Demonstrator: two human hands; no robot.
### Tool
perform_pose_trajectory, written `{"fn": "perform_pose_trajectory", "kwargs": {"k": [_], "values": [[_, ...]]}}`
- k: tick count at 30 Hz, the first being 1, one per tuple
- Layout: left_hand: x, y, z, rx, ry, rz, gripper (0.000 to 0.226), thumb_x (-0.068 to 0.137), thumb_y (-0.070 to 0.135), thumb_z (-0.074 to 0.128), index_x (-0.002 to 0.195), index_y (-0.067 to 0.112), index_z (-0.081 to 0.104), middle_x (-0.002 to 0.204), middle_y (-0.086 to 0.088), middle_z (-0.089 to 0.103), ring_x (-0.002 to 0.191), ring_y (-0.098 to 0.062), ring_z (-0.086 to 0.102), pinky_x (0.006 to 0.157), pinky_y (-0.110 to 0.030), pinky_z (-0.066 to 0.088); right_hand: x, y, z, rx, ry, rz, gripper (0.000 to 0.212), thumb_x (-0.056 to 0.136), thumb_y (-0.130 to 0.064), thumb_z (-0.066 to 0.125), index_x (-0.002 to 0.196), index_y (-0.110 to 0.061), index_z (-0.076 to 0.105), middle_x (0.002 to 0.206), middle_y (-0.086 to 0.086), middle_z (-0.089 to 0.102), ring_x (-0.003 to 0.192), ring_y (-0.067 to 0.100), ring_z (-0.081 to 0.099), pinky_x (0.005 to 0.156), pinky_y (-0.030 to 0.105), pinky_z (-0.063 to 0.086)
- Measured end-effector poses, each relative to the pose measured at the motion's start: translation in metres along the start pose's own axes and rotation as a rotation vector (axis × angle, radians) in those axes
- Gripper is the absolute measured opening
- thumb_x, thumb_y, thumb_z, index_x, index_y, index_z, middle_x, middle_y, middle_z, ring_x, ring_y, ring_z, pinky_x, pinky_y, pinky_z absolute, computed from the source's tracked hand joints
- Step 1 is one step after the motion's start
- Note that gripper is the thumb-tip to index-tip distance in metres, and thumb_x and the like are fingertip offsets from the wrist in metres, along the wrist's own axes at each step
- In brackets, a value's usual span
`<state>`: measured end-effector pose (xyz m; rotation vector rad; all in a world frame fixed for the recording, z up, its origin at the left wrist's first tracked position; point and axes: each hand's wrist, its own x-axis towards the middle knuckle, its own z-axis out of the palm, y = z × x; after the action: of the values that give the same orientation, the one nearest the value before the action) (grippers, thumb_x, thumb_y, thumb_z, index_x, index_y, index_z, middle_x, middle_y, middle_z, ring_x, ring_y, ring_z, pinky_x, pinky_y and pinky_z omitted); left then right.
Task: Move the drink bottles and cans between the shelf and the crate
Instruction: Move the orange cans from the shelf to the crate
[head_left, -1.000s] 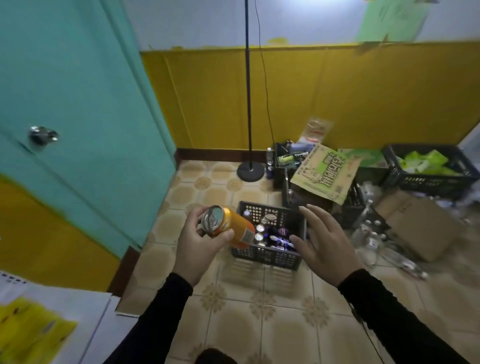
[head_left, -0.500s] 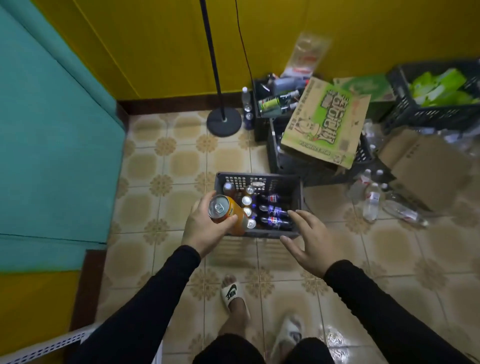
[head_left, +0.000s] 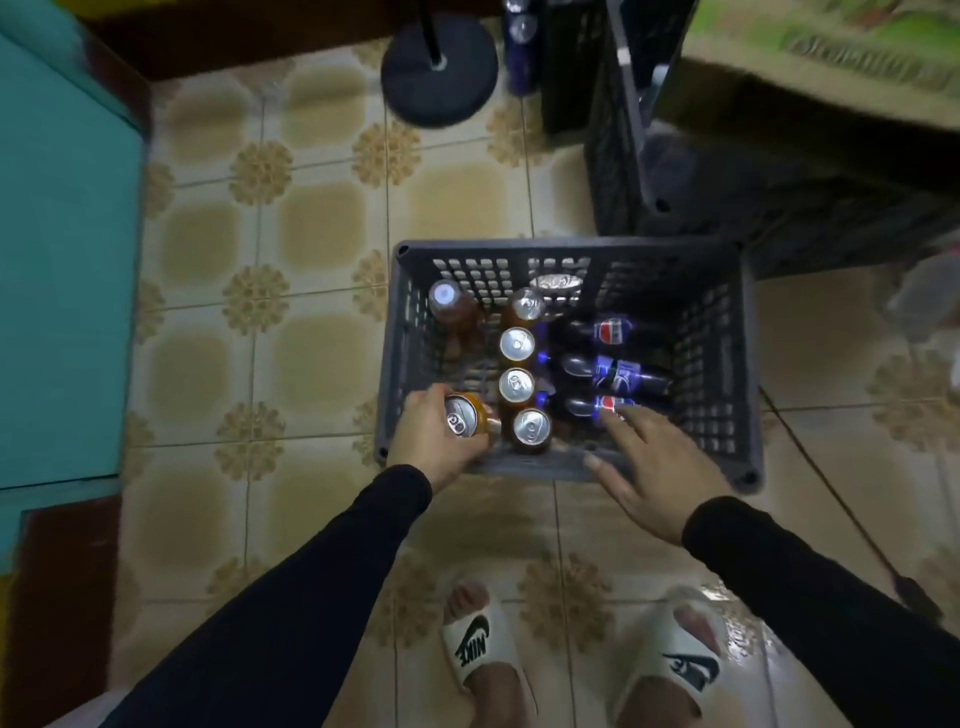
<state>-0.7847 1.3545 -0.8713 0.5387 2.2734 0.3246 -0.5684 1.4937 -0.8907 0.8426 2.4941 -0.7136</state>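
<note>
Bending over the grey plastic crate (head_left: 722, 358), the person had the left hand (head_left: 431, 441) wrapped around an orange drink can (head_left: 467, 418), pull-tab up, at the crate's near-left corner. I would say it was kept upright so it could drop in beside the row of four matching cans (head_left: 519, 374), which stood in a line running from the crate's near wall toward its far wall. The held can sat just left of the nearest one in that row, low by the near wall; whether it had touched the crate floor I could not tell.

The right hand (head_left: 649, 467) was released, fingers spread and fairly straight, hanging over the crate's near wall with its fingertips reaching toward the nearest of three cola bottles (head_left: 615, 371). Those lay on their sides in the crate's right half, probably to fit below the rim. A brown capped bottle (head_left: 449, 312) stood upright in the crate's far-left corner. No shelf showed. A round black stand base (head_left: 439, 78) rested on the tiles beyond the crate.
</note>
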Motion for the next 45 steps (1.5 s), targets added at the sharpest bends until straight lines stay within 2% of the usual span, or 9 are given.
{"fn": "perform_pose_trajectory", "kwargs": {"k": [7, 11, 19, 23, 29, 34, 38, 41, 45], "values": [[0.095, -0.022, 0.069, 0.221, -0.16, -0.004, 0.073, 0.077, 0.03, 0.085, 0.133, 0.01, 0.044, 0.132, -0.015, 0.059, 0.118, -0.032, 0.058, 0.091, -0.035, 0.047, 0.049, 0.023, 0.059, -0.005, -0.074, 0.049, 0.126, 0.059, -0.086, -0.031, 0.159, -0.024, 0.015, 0.166, 0.005, 0.015, 0.153, 0.022, 0.01, 0.122, 0.033, 0.008], [0.116, -0.025, 0.092, 0.332, -0.221, 0.006, 0.085, 0.079, 0.023, 0.082, 0.147, 0.009, 0.034, 0.136, -0.014, 0.057, 0.122, -0.032, 0.056, 0.092, -0.034, 0.047, 0.05, 0.023, 0.064, 0.012, -0.084, 0.073, 0.122, 0.061, -0.088, -0.025, 0.158, -0.027, 0.014, 0.166, 0.003, 0.013, 0.152, 0.021, 0.011, 0.122, 0.033, 0.01], [0.129, -0.031, 0.098, 0.351, -0.324, -0.013, 0.082, 0.077, 0.023, 0.084, 0.144, 0.011, 0.039, 0.138, -0.013, 0.056, 0.122, -0.032, 0.057, 0.097, -0.038, 0.05, 0.05, 0.021, 0.063, -0.003, -0.074, 0.095, 0.127, 0.057, -0.089, -0.027, 0.157, -0.029, 0.023, 0.164, 0.002, 0.022, 0.15, 0.02, 0.019, 0.12, 0.032, 0.016], [0.124, -0.033, 0.091, 0.325, -0.376, -0.042, 0.091, 0.08, 0.019, 0.081, 0.155, 0.016, 0.028, 0.144, -0.012, 0.051, 0.123, -0.031, 0.057, 0.092, -0.035, 0.05, 0.049, 0.02, 0.064, -0.022, -0.074, 0.107, 0.126, 0.059, -0.088, -0.027, 0.156, -0.027, 0.025, 0.163, 0.003, 0.024, 0.15, 0.021, 0.021, 0.12, 0.032, 0.016], [0.091, -0.025, 0.046, 0.256, -0.363, 0.016, 0.069, 0.086, 0.024, 0.073, 0.147, 0.016, 0.042, 0.137, -0.008, 0.057, 0.116, -0.027, 0.059, 0.094, -0.034, 0.051, 0.028, 0.006, 0.042, -0.036, -0.092, 0.097, 0.124, 0.063, -0.087, -0.027, 0.157, -0.026, 0.024, 0.163, 0.004, 0.026, 0.149, 0.022, 0.023, 0.12, 0.035, 0.02], [0.024, 0.004, -0.034, 0.105, -0.233, 0.113, 0.042, 0.094, 0.032, 0.064, 0.132, 0.015, 0.057, 0.128, -0.003, 0.064, 0.113, -0.022, 0.061, 0.091, -0.032, 0.05, -0.009, -0.035, -0.034, -0.054, -0.058, 0.062, 0.107, 0.071, -0.085, -0.015, 0.158, -0.029, 0.017, 0.164, 0.0, 0.019, 0.15, 0.018, 0.02, 0.12, 0.031, 0.018], [-0.059, 0.039, -0.128, -0.075, -0.019, 0.223, 0.044, 0.096, 0.032, 0.064, 0.137, 0.018, 0.057, 0.125, 0.003, 0.063, 0.116, -0.015, 0.059, 0.094, -0.026, 0.047, -0.038, -0.078, -0.125, -0.034, 0.055, -0.01, 0.118, 0.065, -0.09, -0.02, 0.157, -0.027, 0.021, 0.163, -0.001, 0.023, 0.148, 0.016, 0.025, 0.119, 0.03, 0.023], [-0.128, 0.065, -0.211, -0.088, 0.184, 0.355, 0.043, 0.096, 0.037, 0.064, 0.136, 0.022, 0.059, 0.123, 0.007, 0.063, 0.115, -0.012, 0.058, 0.089, -0.02, 0.04, -0.068, -0.128, -0.214, 0.002, 0.254, -0.109, 0.099, 0.083, -0.082, 0.01, 0.152, -0.017, 0.038, 0.155, 0.005, 0.039, 0.141, 0.022, 0.038, 0.113, 0.032, 0.032], [-0.218, 0.098, -0.313, 0.023, 0.418, 0.507, 0.053, 0.096, 0.046, 0.061, 0.142, 0.018, 0.056, 0.14, 0.0, 0.058, 0.13, -0.015, 0.051, 0.1, -0.015, 0.029, -0.112, -0.198, -0.322, -0.011, 0.516, -0.298, 0.074, 0.093, -0.063, 0.036, 0.144, -0.011, 0.048, 0.145, 0.011, 0.05, 0.131, 0.025, 0.047, 0.104, 0.031, 0.034]]}}
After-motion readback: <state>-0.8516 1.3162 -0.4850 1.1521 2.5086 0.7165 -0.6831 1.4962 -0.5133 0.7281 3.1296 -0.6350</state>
